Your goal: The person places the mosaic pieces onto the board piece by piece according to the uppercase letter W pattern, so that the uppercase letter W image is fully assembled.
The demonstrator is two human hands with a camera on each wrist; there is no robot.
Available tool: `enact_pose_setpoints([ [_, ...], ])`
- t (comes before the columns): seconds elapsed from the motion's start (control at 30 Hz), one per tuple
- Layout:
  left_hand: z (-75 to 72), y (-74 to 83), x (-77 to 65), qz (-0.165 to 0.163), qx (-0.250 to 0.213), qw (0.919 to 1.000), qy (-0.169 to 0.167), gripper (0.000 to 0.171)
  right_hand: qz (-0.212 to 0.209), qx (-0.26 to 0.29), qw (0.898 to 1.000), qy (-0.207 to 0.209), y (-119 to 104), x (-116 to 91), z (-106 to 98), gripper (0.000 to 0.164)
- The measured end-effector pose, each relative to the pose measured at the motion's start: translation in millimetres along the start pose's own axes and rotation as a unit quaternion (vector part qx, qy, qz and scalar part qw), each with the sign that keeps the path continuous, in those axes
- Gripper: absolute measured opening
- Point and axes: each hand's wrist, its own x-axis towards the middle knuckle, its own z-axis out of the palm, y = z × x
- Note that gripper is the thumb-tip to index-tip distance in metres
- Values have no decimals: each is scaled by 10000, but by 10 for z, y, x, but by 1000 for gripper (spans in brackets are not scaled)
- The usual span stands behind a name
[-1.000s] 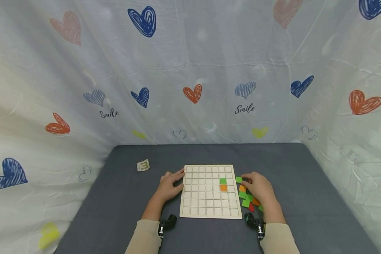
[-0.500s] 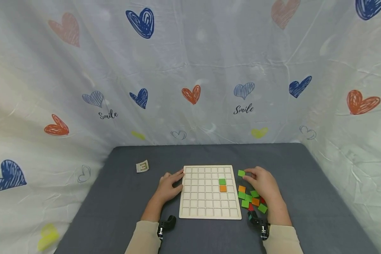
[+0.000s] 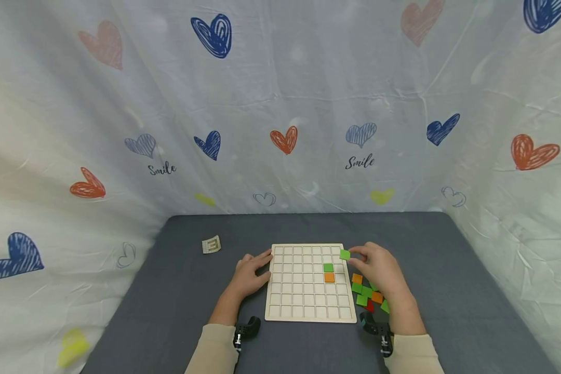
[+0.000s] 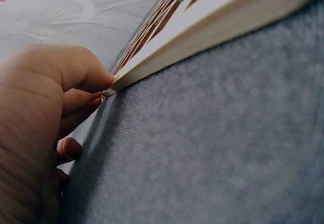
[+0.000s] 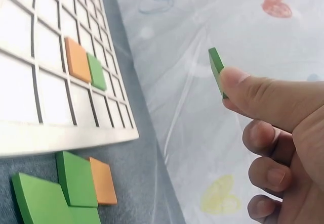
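Note:
A pale wooden grid board (image 3: 296, 288) lies on the table, one green tile (image 3: 328, 267) and one orange tile (image 3: 329, 278) set in neighbouring cells. At its left edge rests my left hand (image 3: 248, 275), thumb and fingers spread; the left wrist view shows fingertips touching the board's side (image 4: 167, 62). Between thumb and forefinger, my right hand (image 3: 378, 267) pinches a green square tile (image 3: 345, 254). That tile overlaps the board's far right corner in the head view, and in the right wrist view it is held up above the table, seen nearly edge-on.
Several loose tiles, green (image 3: 357, 288), orange (image 3: 377, 297) and red (image 3: 370, 306), lie beside the board's right edge, partly under the right forearm. A small printed paper (image 3: 211, 244) lies at the back left of the grey table (image 3: 168, 311). A heart-patterned curtain (image 3: 280, 104) hangs behind.
My right hand has lifted the green tile from beside the board, moved it away toward the back, then left over the board's far right corner. The left hand has stayed put.

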Motion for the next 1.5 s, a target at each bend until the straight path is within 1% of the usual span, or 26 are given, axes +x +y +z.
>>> enact_pose_setpoints([
  [0.23, -6, -3, -11, 10, 11, 10000, -13, 53, -251, 143, 9993, -221, -81, -17, 47, 30],
  [0.53, -17, -6, -6, 71, 25, 10000, -18, 53, -554, 174, 9976, -375, -145, -32, 60, 27],
  [0.67, -11, -8, -3, 65, 5, 10000, -24, 53, -582, 241, 9967, -515, -153, -46, 63, 25],
  [0.83, 0, -10, -12, 60, -6, 10000, 9, 52, -577, 460, 9950, -675, -150, -75, 88, 21],
  [1.0, -11, -5, -15, 110, 7, 9999, 71, 52, -412, 784, 9927, -818, -142, -91, 128, 22],
  [1.17, -3, -5, -21, 82, -57, 9999, 3, 53, -268, 969, 9903, -963, -62, -96, 180, 25],
  [1.3, 16, -11, -23, 73, -115, 9999, -26, 52, -256, 943, 9898, -1041, -1, -120, 199, 23],
  [1.5, -15, -26, -17, 83, -5, 10000, -19, 53, -509, 641, 9887, -1252, 23, -147, 266, 20],
])
